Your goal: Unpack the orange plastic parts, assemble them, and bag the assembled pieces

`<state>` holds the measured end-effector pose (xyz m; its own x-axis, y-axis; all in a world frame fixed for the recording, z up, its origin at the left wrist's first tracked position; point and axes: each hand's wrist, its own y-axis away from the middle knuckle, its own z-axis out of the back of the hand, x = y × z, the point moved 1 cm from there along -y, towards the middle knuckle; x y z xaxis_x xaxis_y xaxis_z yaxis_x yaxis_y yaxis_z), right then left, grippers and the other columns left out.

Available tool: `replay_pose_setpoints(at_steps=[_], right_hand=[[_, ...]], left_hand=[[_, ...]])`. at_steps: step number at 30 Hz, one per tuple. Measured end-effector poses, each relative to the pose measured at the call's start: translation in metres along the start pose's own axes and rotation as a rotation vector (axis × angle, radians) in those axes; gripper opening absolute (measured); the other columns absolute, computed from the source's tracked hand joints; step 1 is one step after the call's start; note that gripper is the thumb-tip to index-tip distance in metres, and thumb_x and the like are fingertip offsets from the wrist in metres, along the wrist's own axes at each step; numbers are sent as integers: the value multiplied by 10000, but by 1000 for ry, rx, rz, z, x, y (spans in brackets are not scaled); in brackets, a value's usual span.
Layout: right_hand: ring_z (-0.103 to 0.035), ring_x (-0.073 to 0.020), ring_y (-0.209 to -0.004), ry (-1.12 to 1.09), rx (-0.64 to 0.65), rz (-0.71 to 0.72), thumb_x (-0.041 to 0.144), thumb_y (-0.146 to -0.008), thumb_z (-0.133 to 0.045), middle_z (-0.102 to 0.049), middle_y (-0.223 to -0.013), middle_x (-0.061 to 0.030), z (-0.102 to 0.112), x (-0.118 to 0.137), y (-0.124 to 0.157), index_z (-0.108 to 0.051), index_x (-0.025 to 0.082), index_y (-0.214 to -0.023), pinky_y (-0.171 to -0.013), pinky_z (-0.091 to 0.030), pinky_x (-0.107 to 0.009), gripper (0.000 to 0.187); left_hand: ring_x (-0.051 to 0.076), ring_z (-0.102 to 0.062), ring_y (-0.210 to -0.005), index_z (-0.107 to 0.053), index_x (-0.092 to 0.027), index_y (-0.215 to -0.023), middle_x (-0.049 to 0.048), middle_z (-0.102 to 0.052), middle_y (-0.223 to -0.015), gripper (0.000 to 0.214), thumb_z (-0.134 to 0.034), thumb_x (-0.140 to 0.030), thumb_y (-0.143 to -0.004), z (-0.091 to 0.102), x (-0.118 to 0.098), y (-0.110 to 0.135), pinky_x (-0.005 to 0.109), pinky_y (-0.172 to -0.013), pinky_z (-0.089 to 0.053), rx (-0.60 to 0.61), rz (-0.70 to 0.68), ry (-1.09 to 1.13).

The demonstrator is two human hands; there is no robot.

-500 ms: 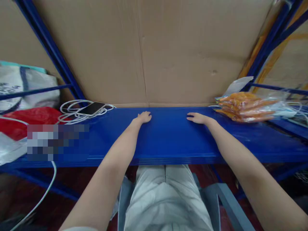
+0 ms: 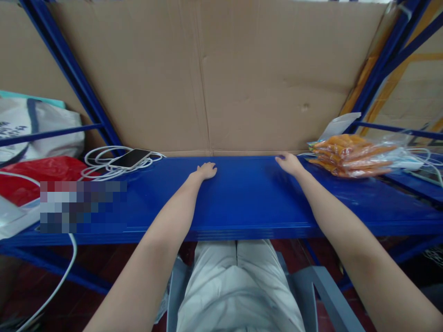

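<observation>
My left hand (image 2: 206,170) lies palm down on the blue tabletop (image 2: 238,198), fingers stretched out and holding nothing. Over the right part of the table, my right hand (image 2: 288,163) is raised a little off the surface, its fingers apart with nothing between them. Closest to my right hand is a stack of clear plastic packets with orange contents (image 2: 349,154). To the left of my left hand, a phone (image 2: 130,159) rests on a coil of white cable (image 2: 100,161).
A cardboard panel (image 2: 242,78) stands behind the table between blue metal posts (image 2: 69,69). At the left are a red plastic bag (image 2: 51,168), a white sack (image 2: 51,124) and a blurred-out patch. A grey chair's armrest (image 2: 321,281) is below the table.
My right hand has lifted from the tabletop and moved slightly right, toward the packets. My left hand stays in its place. The view has tilted slightly.
</observation>
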<state>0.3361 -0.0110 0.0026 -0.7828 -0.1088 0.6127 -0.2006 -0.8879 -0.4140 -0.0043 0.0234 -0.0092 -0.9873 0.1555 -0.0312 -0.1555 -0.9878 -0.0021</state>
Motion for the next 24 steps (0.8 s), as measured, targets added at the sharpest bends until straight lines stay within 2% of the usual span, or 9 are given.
replay_pose_setpoints(at_steps=[2, 4, 7, 9, 12, 16, 21, 24], right_hand=[[-702, -271, -1118, -258, -220, -132, 259, -910, -534, -719, -1210, -171, 12, 5, -1, -669, 140, -1146, -1011, -531, -440, 298], [-741, -201, -884, -587, -383, -331, 270, -952, -443, -721, -1144, -105, 25, 6, -1, -598, 189, -1169, -816, -599, -379, 279], [-687, -126, -649, -982, -577, -621, 261, -974, -357, -689, -1041, -28, 42, 5, 4, -530, 235, -1148, -579, -556, -267, 247], [-662, -116, -600, -1100, -702, -733, 297, -988, -340, -661, -969, -10, 51, 3, 9, -523, 243, -1116, -507, -517, -236, 230], [-635, -123, -555, -1119, -840, -756, 407, -1026, -282, -628, -866, 3, 60, 5, 17, -519, 249, -1101, -463, -506, -237, 295], [-611, -132, -532, -1118, -942, -744, 504, -1054, -211, -606, -795, -5, 67, 14, 29, -504, 195, -1150, -483, -520, -236, 437], [-540, -103, -499, -1084, -960, -748, 410, -1074, -92, -548, -766, 7, 75, 17, 36, -495, 152, -1148, -492, -480, -190, 484], [-553, -114, -554, -1016, -1000, -712, 327, -1081, -141, -550, -760, 9, 79, 12, 33, -515, 173, -1098, -555, -503, -206, 405]], left_hand=[[294, -337, -1524, -441, -224, -1550, 91, -366, -1646, 576, -296, -364, -1011, -1, 1, 0, 509, -1199, -360, -9, 0, -5], [299, -352, -1516, -448, -226, -1546, 92, -379, -1638, 574, -304, -360, -1007, -1, 1, 0, 513, -1196, -365, -16, -4, -3], [299, -349, -1518, -445, -207, -1549, 101, -379, -1635, 580, -307, -351, -1004, -1, 0, 2, 517, -1201, -358, -14, -5, 3], [295, -332, -1526, -437, -190, -1553, 106, -361, -1643, 586, -296, -347, -1005, 0, -1, 3, 519, -1206, -350, -3, -3, 5], [296, -328, -1528, -437, -177, -1552, 110, -357, -1643, 591, -292, -343, -1003, 1, -1, 4, 523, -1205, -351, 2, -9, 9], [303, -347, -1518, -432, -162, -1553, 114, -358, -1640, 597, -290, -332, -999, 0, -1, 4, 539, -1203, -352, -9, -8, 9], [291, -321, -1532, -416, -178, -1563, 99, -339, -1654, 594, -273, -337, -1009, 1, -1, 3, 522, -1213, -338, 15, -3, 1], [288, -316, -1533, -422, -190, -1560, 90, -346, -1653, 592, -281, -347, -1007, 1, 0, 3, 510, -1215, -342, 5, 2, -2]])
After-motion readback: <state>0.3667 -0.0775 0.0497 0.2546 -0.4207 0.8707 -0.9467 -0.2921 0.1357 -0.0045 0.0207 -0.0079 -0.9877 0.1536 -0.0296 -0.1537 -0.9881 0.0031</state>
